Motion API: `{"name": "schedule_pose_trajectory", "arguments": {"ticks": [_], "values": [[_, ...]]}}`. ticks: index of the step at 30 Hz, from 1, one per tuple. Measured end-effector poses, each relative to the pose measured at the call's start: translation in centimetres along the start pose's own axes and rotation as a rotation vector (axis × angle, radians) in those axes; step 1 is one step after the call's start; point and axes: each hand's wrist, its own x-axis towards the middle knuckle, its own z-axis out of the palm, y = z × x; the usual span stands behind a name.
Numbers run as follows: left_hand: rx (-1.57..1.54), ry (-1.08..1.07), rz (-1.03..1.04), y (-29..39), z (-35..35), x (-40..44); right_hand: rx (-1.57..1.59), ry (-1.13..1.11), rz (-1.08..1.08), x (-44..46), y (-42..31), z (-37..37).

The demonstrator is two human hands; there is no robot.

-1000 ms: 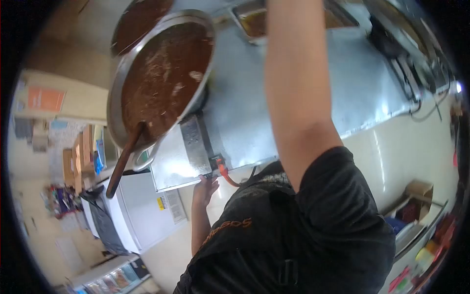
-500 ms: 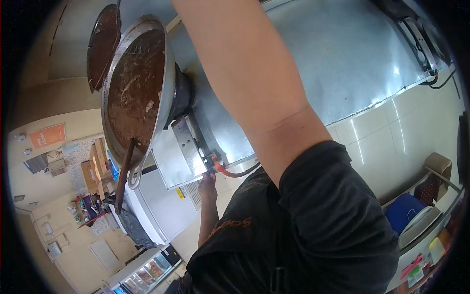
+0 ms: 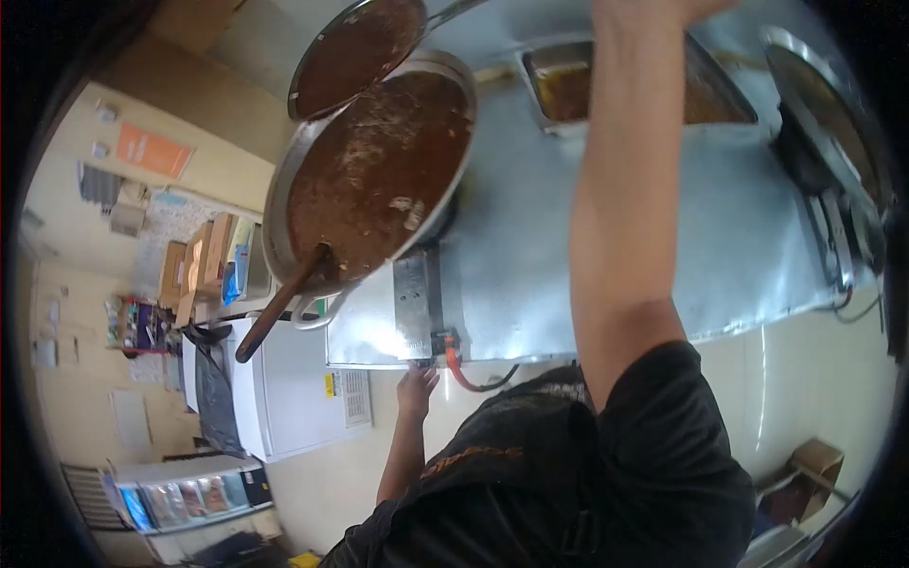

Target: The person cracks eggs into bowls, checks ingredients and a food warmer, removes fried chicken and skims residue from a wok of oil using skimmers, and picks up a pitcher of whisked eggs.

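My left hand (image 3: 417,388) is at the table's front edge, its fingers closed round the small knob (image 3: 423,363) of the burner (image 3: 413,298). An orange hose (image 3: 454,364) runs from beside it. Above the burner stands a big metal pan (image 3: 275,222) of brown stew, with a wooden-handled utensil (image 3: 284,308) leaning out over its rim. My right arm stretches across the steel table; my right hand (image 3: 663,8) is cut off by the top edge, so its fingers and anything in them are hidden. Below that hand, the arm partly covers a rectangular metal tray (image 3: 557,125) of food.
A round, brown-coated lid or mesh (image 3: 355,57) is behind the pan. Another round metal vessel (image 3: 824,114) stands at the right over a second burner (image 3: 828,241). A white appliance (image 3: 303,402) is below left. Cardboard boxes (image 3: 204,260) and a floor box (image 3: 816,464) lie further off.
The camera view has swung, bringing the tray and right-hand vessel back into sight. My right arm now reaches straighter up, with part of the hand showing. My left hand stays at the knob.
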Motion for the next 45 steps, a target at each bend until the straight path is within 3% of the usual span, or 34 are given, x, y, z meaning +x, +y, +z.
{"name": "schedule_pose_trajectory", "arguments": {"ticks": [5,7,13,15,17,18,19,21,22,25,28,29,31,32,33,36,40,45], "values": [[-0.065,-0.012,-0.113,-0.4,-4.9,-0.2,0.010,-0.178,0.053,-1.0,-0.3,1.7],[-0.113,0.051,-0.141,-1.5,-7.5,-0.6,-0.117,-0.167,0.147,-0.4,-0.3,-0.2],[-0.202,0.200,-0.281,-9.1,-16.7,-1.1,-0.153,0.040,0.105,-0.3,0.2,-3.7],[-0.048,0.279,-0.296,-9.3,-15.7,-4.6,-0.097,0.104,0.044,1.0,-0.6,-3.6],[0.122,0.142,-0.318,-16.1,-21.9,-2.3,-0.074,0.102,-0.037,2.8,-1.4,-3.6],[0.345,-0.042,-0.228,-19.6,-24.6,-1.5,-0.079,0.068,-0.086,4.2,-2.1,-3.9],[0.544,-0.374,0.049,-19.4,-23.8,-3.2,-0.084,0.035,-0.132,5.5,-2.7,-4.1],[1.205,-0.242,0.078,-21.3,-23.1,-4.3,0.002,-0.007,-0.163,7.0,-4.6,-3.1],[1.534,-0.165,0.091,-21.9,-23.1,-5.5,-0.073,-0.131,-0.199,7.5,-5.5,-3.1],[1.582,-0.148,-0.066,-23.0,-22.2,-8.5,-0.289,-0.492,-0.256,8.1,-6.8,-4.1],[1.524,-0.097,0.036,-24.2,-22.3,-11.4,-0.409,-0.827,-0.172,7.6,-4.0,-6.0],[1.543,-0.080,0.075,-24.4,-22.1,-12.5,-0.505,-0.771,-0.189,6.6,-1.9,-7.9],[1.581,-0.042,0.154,-24.2,-22.4,-13.7,-0.992,-1.026,-0.517,5.8,0.8,-12.3],[1.823,-0.467,0.209,-23.5,-23.3,-13.7,-1.172,-1.127,-0.726,5.4,2.1,-14.5],[1.700,-0.323,0.124,-23.5,-23.1,-14.3,-0.940,-1.280,-0.374,4.5,2.9,-15.7],[1.242,0.019,-0.149,-22.7,-21.6,-15.7,-0.820,-1.457,-0.115,4.1,3.8,-18.3],[0.860,0.209,-0.323,-21.4,-19.5,-17.0,-0.840,-1.462,-0.172,4.3,3.7,-16.1],[0.733,0.245,-0.363,-20.7,-17.4,-18.0,-0.701,-1.436,-0.188,3.4,2.8,-14.1]]}}
